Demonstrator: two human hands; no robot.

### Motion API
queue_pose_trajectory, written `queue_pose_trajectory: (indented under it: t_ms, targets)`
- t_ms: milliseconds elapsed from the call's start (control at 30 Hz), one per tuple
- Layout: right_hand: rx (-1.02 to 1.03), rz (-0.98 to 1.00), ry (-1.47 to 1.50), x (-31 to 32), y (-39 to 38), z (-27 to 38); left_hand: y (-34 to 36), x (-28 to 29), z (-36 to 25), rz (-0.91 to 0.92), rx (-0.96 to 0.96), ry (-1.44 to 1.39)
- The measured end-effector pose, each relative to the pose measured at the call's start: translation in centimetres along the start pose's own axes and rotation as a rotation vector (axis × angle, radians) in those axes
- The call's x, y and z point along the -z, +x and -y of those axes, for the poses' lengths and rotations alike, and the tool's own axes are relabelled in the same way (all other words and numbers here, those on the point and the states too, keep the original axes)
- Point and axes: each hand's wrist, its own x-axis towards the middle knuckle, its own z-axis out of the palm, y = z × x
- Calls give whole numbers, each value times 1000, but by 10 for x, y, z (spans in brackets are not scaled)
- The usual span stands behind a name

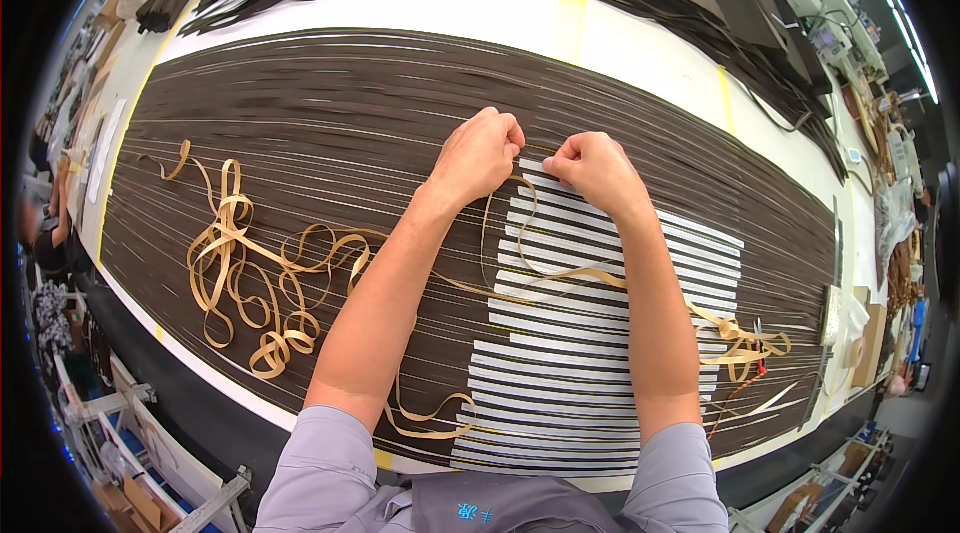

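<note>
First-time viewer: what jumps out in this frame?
The broad sheet of dark brown strips laid side by side across the white table. Then the block of white strips stacked over it at lower centre, where the left hand and right hand pinch at its top edge. Tan ribbon lies looped in a tangle at left.

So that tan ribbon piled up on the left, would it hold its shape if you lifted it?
Probably not. The tan ribbon lies in loose loops and curls, so it likely droops and untangles. It looks thin and flat, so probably light, and sliding it across the dark strips might snag.
</note>
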Motion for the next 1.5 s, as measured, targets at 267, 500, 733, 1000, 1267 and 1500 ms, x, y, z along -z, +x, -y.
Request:
queue_pose_trajectory:
  t_ms: [267,500,733,1000,1267,1500]
  targets:
    - [-5,-16,-28,-1,2,-4,0,-1,-4,13,12,-3]
    - [-11,-98,-259,13,-13,6,-1,-8,-3,-39,-30,49]
    - [-104,-117,-121,67,-41,-47,-2,-7,-3,-57,-25,44]
    - [-149,-201,-29,64,-46,-67,0,-9,1,-26,-11,50]
    - [-186,-215,-67,61,-45,-64,-1,-6,-6,-20,3,69]
    - [-184,-232,-96,57,-43,-68,-2,-4,-9,-12,11,66]
